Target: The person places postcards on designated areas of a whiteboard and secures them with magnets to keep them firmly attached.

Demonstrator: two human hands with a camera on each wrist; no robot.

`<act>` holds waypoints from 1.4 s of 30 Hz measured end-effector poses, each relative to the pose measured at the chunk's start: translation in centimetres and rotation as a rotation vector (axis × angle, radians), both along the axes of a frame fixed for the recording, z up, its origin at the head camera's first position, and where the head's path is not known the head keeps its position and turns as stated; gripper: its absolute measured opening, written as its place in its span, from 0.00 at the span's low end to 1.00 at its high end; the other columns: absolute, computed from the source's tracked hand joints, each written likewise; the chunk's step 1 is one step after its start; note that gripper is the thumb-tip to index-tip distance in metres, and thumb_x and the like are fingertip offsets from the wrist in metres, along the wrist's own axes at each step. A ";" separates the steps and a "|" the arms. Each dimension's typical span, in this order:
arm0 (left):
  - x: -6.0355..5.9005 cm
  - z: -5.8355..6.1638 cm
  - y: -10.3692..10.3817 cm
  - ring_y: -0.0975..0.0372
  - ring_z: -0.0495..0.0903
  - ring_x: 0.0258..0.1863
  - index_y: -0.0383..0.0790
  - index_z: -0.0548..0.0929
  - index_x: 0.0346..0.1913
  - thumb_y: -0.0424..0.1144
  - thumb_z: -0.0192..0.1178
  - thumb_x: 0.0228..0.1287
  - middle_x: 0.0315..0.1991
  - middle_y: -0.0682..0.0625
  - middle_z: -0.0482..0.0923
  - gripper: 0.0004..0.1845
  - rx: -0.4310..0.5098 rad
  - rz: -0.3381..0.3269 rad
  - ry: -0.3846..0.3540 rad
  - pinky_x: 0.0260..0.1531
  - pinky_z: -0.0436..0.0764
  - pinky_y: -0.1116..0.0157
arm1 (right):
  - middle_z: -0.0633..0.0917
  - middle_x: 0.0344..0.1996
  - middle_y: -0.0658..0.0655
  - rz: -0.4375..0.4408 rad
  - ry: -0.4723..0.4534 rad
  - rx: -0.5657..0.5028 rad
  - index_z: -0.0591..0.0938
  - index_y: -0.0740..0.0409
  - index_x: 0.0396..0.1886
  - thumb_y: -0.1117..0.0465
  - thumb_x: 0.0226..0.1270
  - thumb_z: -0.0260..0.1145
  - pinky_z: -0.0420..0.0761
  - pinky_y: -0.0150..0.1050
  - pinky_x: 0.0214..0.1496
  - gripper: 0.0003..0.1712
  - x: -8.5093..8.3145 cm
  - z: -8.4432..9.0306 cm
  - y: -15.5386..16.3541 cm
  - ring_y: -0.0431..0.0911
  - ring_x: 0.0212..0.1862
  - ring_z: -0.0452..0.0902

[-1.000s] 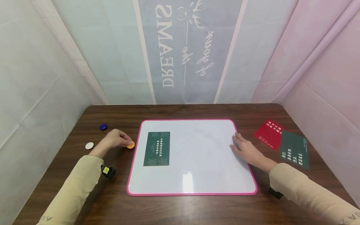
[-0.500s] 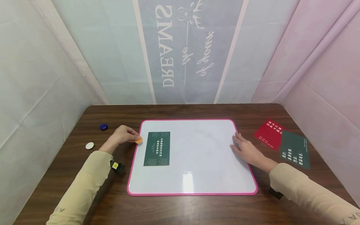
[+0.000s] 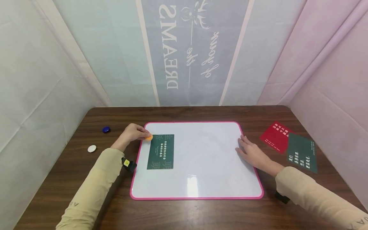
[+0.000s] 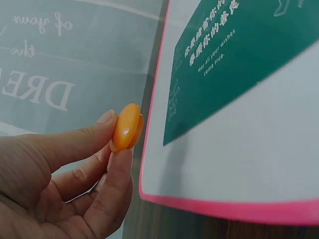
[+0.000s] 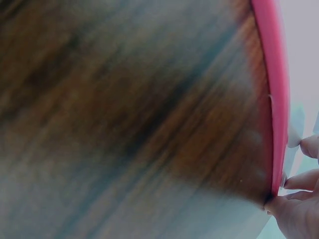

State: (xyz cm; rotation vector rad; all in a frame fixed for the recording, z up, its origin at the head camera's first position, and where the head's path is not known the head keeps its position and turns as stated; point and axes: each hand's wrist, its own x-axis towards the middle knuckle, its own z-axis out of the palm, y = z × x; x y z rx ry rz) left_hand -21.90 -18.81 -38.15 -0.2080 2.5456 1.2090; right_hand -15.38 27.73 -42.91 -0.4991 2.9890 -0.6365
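My left hand [image 3: 133,133] pinches a small orange round magnet [image 3: 148,137] between thumb and fingers, just over the top left corner of a green card [image 3: 160,151]. The card lies on the left part of a white board with a pink rim [image 3: 198,198]. The left wrist view shows the orange magnet [image 4: 126,126] edge-on in my fingertips [image 4: 115,158], close to the board's pink rim [image 4: 149,139] and the green card [image 4: 239,64]. My right hand [image 3: 249,150] rests flat with straight fingers on the board's right edge; its fingertips [image 5: 304,164] touch the rim [image 5: 275,94].
A blue magnet [image 3: 106,129] and a white magnet [image 3: 92,148] lie on the dark wooden table [image 3: 184,214] left of the board. A red card [image 3: 274,135] and another green card [image 3: 302,152] lie at the right. Cloth walls close in the table.
My left hand has carried the orange magnet from the table up and to the right, across the board's left rim to the green card's top corner. The right hand has stayed still.
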 end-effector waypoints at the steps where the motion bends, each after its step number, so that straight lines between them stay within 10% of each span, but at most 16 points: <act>1: -0.1 -0.1 0.1 0.54 0.82 0.36 0.29 0.81 0.43 0.41 0.67 0.53 0.43 0.37 0.79 0.19 0.004 0.002 0.001 0.44 0.78 0.59 | 0.59 0.64 0.72 0.001 0.000 -0.001 0.63 0.73 0.63 0.57 0.62 0.61 0.67 0.55 0.55 0.35 0.0 0.0 0.0 0.64 0.66 0.51; 42: -2.6 -1.9 4.5 0.57 0.82 0.33 0.29 0.82 0.40 0.36 0.67 0.52 0.41 0.38 0.80 0.15 0.093 0.071 -0.003 0.36 0.81 0.67 | 0.59 0.64 0.72 0.003 0.007 -0.006 0.64 0.73 0.63 0.58 0.62 0.62 0.67 0.55 0.55 0.34 0.0 -0.1 0.1 0.64 0.66 0.51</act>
